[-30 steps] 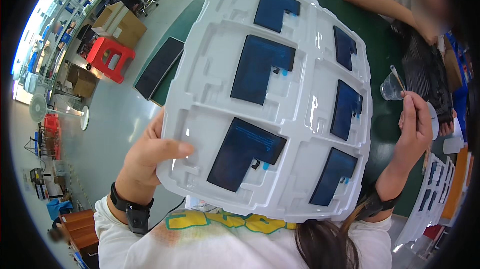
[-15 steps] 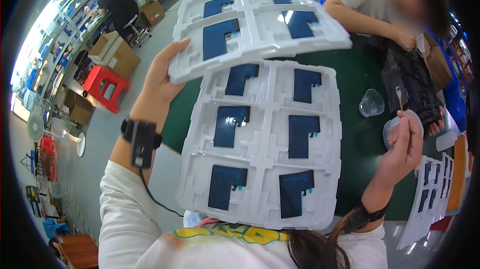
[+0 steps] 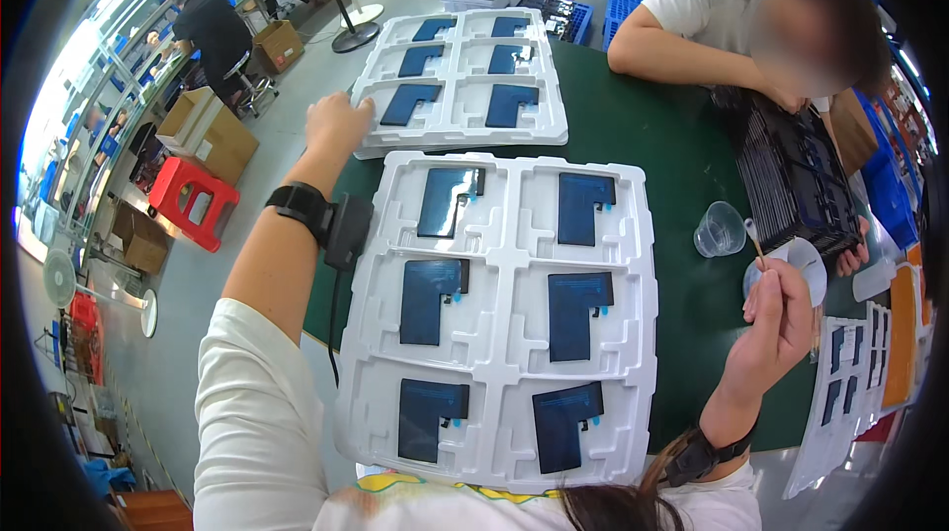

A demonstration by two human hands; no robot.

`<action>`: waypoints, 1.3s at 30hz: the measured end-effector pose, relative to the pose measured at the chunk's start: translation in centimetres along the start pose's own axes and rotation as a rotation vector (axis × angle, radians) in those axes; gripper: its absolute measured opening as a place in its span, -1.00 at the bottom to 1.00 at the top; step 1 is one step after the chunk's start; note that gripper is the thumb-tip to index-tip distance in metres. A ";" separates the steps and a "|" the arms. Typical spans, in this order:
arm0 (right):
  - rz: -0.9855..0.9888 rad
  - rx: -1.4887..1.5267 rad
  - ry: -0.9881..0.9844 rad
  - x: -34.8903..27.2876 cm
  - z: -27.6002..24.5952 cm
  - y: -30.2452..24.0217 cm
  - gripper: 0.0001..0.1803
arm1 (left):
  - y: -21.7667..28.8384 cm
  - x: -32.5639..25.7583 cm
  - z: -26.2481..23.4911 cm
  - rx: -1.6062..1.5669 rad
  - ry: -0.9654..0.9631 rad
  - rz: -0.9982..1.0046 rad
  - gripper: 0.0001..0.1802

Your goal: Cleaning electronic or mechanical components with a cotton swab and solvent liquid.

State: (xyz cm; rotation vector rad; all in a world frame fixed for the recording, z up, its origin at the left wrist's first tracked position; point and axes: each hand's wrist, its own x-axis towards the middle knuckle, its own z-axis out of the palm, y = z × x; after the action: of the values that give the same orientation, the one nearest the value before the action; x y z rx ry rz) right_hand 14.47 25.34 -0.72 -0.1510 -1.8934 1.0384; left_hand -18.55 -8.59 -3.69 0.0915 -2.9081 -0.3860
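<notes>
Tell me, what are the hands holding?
The right hand pinches a thin stick by its lower end. The left hand holds nothing; it rests on the far white tray's edge.

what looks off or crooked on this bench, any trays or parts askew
The far white tray sits slightly rotated against the near tray, left hand on its corner. All dark L-shaped parts lie seated; nothing spilled.

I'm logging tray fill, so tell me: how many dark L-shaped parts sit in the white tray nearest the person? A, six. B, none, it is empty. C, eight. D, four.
A: the near white tray has two columns of three pockets, and each pocket holds one dark L-shaped part, six in all. The left hand rests on the far tray; the right hand holds a thin stick.
</notes>
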 end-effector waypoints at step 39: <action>0.025 -0.034 -0.044 0.0 0.6 0.1 -0.88 | -1.4 -0.6 -1.1 -0.608 -0.175 0.036 -0.29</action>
State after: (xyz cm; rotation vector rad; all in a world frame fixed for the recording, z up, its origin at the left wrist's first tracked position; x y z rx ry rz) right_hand 13.96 25.11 -0.91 -0.1733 -1.9538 1.0345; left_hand -17.68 -10.17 -3.11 -0.0933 -2.8043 -1.2982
